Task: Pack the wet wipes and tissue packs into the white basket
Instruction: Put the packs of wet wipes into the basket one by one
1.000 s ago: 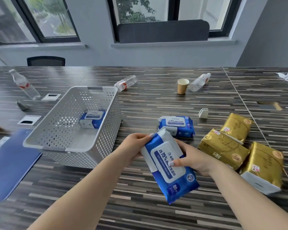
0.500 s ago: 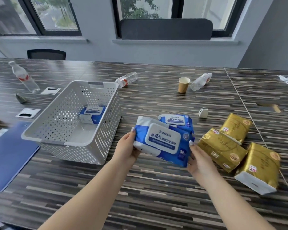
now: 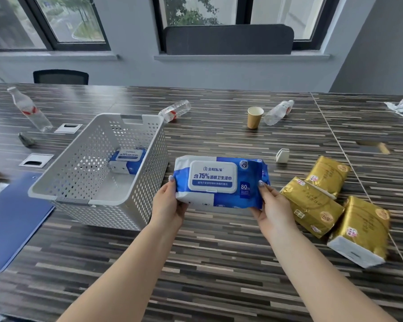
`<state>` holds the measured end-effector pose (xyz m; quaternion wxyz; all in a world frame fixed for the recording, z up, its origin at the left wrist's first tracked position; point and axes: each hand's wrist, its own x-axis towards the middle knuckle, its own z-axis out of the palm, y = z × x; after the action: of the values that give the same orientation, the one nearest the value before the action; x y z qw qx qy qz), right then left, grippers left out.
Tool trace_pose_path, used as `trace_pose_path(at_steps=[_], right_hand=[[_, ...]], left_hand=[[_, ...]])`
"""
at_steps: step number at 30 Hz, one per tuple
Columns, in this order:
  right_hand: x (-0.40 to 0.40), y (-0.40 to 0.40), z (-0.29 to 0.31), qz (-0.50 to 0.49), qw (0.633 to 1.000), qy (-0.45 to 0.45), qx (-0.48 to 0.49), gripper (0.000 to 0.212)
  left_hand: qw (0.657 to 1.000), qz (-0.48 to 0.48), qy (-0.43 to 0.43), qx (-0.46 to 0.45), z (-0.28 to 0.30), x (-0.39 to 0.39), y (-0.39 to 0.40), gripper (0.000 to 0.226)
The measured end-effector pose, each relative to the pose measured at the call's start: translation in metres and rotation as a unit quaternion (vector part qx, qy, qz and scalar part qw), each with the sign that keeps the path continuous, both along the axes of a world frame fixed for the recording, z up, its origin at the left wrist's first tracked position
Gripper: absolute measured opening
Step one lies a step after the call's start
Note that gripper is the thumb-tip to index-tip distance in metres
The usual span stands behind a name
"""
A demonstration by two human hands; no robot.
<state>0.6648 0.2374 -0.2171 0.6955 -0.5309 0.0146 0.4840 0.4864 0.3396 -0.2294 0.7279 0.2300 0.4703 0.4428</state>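
Both hands hold one blue wet wipes pack level above the table, lid up. Left hand grips its left end, thumb on top, fingers curled beneath; right hand grips the right end likewise. White basket just left of the left fingers, a second wipes pack inside. Three gold tissue packs lie right of the right fingers.
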Motion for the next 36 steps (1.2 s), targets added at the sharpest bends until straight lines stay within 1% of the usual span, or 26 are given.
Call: trace_pose_path(at_steps=[4, 8, 12, 16, 18, 19, 20, 23, 25, 29, 31, 33, 36], right_hand=[[0.0, 0.008, 0.008, 0.004, 1.0, 0.003, 0.012, 0.006], [-0.007, 0.018, 0.02, 0.057, 0.997, -0.006, 0.043, 0.011], [-0.017, 0.032, 0.028, 0.091, 0.993, -0.025, 0.065, 0.028], [-0.038, 0.055, 0.031, 0.101, 0.992, -0.042, 0.061, 0.048], [-0.049, 0.067, 0.035, 0.111, 0.991, -0.044, 0.06, 0.058], [-0.058, 0.077, 0.037, 0.118, 0.99, -0.044, 0.06, 0.058], [-0.066, 0.084, 0.039, 0.121, 0.99, -0.043, 0.059, 0.054], [-0.093, 0.109, 0.044, 0.12, 0.99, -0.048, 0.063, 0.039], [-0.114, 0.128, 0.048, 0.119, 0.989, -0.06, 0.059, 0.036], [-0.163, 0.172, 0.055, 0.127, 0.989, -0.062, 0.039, 0.047], [-0.186, 0.194, 0.053, 0.125, 0.99, -0.055, 0.024, 0.047], [-0.199, 0.207, 0.049, 0.13, 0.99, -0.05, 0.012, 0.048], [-0.231, 0.236, 0.031, 0.127, 0.991, -0.034, -0.027, 0.049]], left_hand=[[1.0, 0.002, -0.008, -0.002, 0.011, 0.0, 0.002, 0.023], [0.999, 0.028, -0.036, -0.014, 0.022, 0.0, 0.004, 0.024], [0.997, 0.038, -0.066, -0.013, 0.035, -0.007, 0.011, 0.028], [0.992, 0.036, -0.118, -0.019, 0.056, -0.028, 0.022, 0.045], [0.988, 0.045, -0.146, -0.022, 0.065, -0.04, 0.028, 0.049], [0.986, 0.052, -0.158, -0.02, 0.069, -0.049, 0.035, 0.048], [0.985, 0.055, -0.165, -0.018, 0.072, -0.056, 0.04, 0.044], [0.986, 0.069, -0.151, -0.018, 0.076, -0.076, 0.058, 0.032], [0.985, 0.084, -0.148, -0.027, 0.077, -0.093, 0.07, 0.034], [0.977, 0.134, -0.152, -0.061, 0.076, -0.136, 0.108, 0.035], [0.975, 0.151, -0.145, -0.081, 0.073, -0.155, 0.129, 0.032], [0.973, 0.167, -0.122, -0.102, 0.069, -0.162, 0.14, 0.031], [0.972, 0.171, -0.053, -0.156, 0.052, -0.183, 0.176, 0.032]])
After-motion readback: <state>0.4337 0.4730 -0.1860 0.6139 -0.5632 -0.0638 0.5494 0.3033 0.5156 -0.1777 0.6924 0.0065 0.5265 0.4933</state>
